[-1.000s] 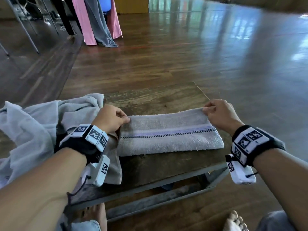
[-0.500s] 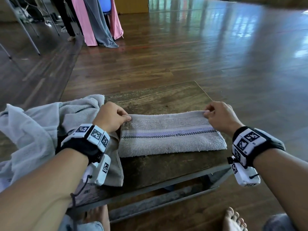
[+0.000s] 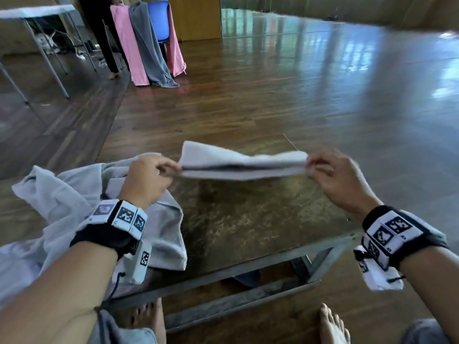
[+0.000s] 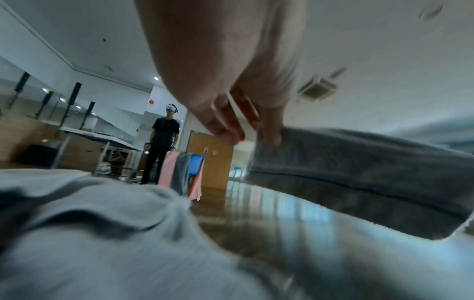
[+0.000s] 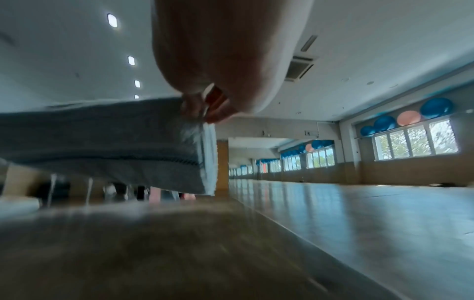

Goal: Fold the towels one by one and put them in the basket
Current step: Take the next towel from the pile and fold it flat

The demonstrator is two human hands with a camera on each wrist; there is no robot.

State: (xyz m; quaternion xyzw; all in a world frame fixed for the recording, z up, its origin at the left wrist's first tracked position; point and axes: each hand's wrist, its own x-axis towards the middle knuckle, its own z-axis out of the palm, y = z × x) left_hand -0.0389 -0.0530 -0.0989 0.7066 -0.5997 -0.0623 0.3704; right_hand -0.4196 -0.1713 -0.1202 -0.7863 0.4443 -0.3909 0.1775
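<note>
A folded grey towel (image 3: 242, 163) with a dark checked stripe hangs stretched in the air above the low wooden table (image 3: 248, 219). My left hand (image 3: 159, 170) pinches its left end, and my right hand (image 3: 320, 165) pinches its right end. The left wrist view shows my left hand (image 4: 254, 134) with fingertips on the towel (image 4: 359, 172) edge. In the right wrist view my right hand (image 5: 202, 109) grips the towel (image 5: 115, 146) corner above the tabletop. No basket shows in any view.
A heap of unfolded pale grey towels (image 3: 62, 207) covers the table's left side. Pink and grey cloths hang over a blue chair (image 3: 149, 43) far back, beside a standing person (image 4: 164, 142). My bare feet (image 3: 332, 324) rest under the table's near edge.
The folded towel lay flat on the table with both hands at its far corners; now both hands have lifted it off the table and hold it stretched in the air.
</note>
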